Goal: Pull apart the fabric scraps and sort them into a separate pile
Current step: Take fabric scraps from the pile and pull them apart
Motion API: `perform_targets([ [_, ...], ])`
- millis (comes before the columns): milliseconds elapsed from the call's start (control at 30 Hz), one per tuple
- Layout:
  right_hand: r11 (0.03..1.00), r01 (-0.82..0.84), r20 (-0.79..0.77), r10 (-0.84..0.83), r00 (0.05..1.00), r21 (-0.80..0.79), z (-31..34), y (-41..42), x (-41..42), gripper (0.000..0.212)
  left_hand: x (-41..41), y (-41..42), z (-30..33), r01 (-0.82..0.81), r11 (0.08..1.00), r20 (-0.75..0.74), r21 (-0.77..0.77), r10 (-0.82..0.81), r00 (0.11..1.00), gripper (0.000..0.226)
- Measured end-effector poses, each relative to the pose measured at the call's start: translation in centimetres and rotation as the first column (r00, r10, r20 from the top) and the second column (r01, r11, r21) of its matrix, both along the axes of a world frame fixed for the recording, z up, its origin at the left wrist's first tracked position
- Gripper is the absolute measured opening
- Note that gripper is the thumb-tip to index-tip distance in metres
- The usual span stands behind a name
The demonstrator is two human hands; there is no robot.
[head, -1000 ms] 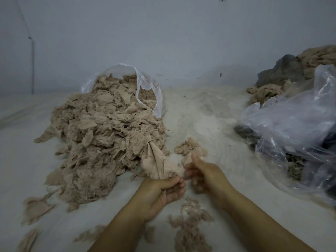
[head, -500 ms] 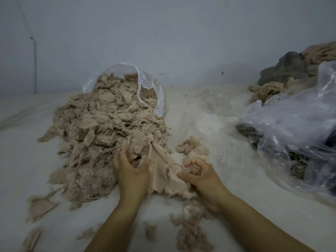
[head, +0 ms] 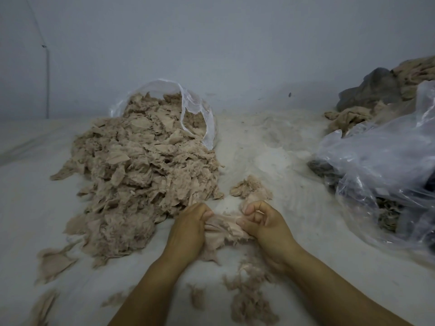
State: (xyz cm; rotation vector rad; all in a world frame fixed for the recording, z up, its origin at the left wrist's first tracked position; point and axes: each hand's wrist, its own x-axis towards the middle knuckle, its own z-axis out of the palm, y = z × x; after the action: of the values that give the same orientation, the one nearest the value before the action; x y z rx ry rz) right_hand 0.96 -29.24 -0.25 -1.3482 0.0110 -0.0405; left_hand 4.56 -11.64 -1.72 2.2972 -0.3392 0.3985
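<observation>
A beige fabric scrap (head: 226, 228) is stretched between both hands just in front of me. My left hand (head: 188, 229) grips its left end with curled fingers, and my right hand (head: 266, 223) pinches its right end. A large heap of beige scraps (head: 141, 175) spills from a clear plastic bag (head: 195, 114) at the left. A small clump of scraps (head: 250, 188) lies just beyond my right hand. Frayed fluffy bits (head: 249, 300) lie below my wrists.
A big clear plastic bag (head: 386, 165) with dark contents lies at the right, with grey and tan cloth (head: 376, 90) piled behind it. Loose flat scraps (head: 54, 262) are scattered at the front left. A pale wall stands behind the white surface (head: 317, 243).
My left hand came back from the big heap toward the right hand. Both hands now hold the same scrap close together, bunched between them, lower and nearer to me.
</observation>
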Motion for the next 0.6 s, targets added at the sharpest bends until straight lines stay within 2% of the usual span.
perform_targets([
  [67,0.998,0.061,0.018,-0.061,0.998,0.027,0.3,-0.8,0.1,0.025,0.5,1.2,0.1,-0.113,0.982,-0.088,-0.149,0.101,0.991,0.028],
  [100,0.996,0.074,0.029,-0.075,0.997,0.041,0.4,-1.3,0.1,0.024,0.7,1.6,0.1,-0.13,0.981,-0.059,-0.144,0.123,0.991,0.027],
  [200,0.995,0.015,0.026,-0.018,0.999,0.1,0.3,-1.2,-0.1,0.019,-0.4,0.6,0.6,-0.01,0.997,0.111,0.077,0.001,0.994,0.027],
  [233,0.992,-0.013,0.027,0.01,1.0,0.123,0.2,-0.8,-0.2,0.018,-1.1,-0.4,0.7,0.051,0.997,0.133,0.066,-0.06,0.989,0.03],
  [300,0.99,-0.066,0.047,0.061,0.997,0.123,0.1,-0.3,-0.3,0.019,-2.3,-2.0,1.4,0.147,0.974,0.055,-0.175,-0.139,0.989,0.029],
  [367,0.993,-0.112,0.065,0.109,0.992,0.04,0.1,-0.2,-0.4,0.021,-2.5,-2.7,1.8,0.159,0.856,-0.161,-0.492,-0.269,0.95,0.028],
  [400,0.992,-0.125,0.063,0.124,0.99,-0.001,0.0,-0.3,-0.4,0.022,-2.4,-2.7,1.8,0.143,0.804,-0.23,-0.577,-0.329,0.916,0.032],
  [500,0.994,-0.103,0.025,0.104,0.994,-0.031,-0.3,-0.3,-0.5,0.023,-2.5,-2.7,1.6,0.067,0.745,-0.289,-0.664,-0.339,0.895,0.013],
  [600,0.992,-0.126,-0.055,0.127,0.99,0.033,-0.4,-0.2,-0.5,0.033,-2.6,-2.8,1.3,-0.031,0.609,-0.338,-0.793,-0.397,0.853,0.016],
])
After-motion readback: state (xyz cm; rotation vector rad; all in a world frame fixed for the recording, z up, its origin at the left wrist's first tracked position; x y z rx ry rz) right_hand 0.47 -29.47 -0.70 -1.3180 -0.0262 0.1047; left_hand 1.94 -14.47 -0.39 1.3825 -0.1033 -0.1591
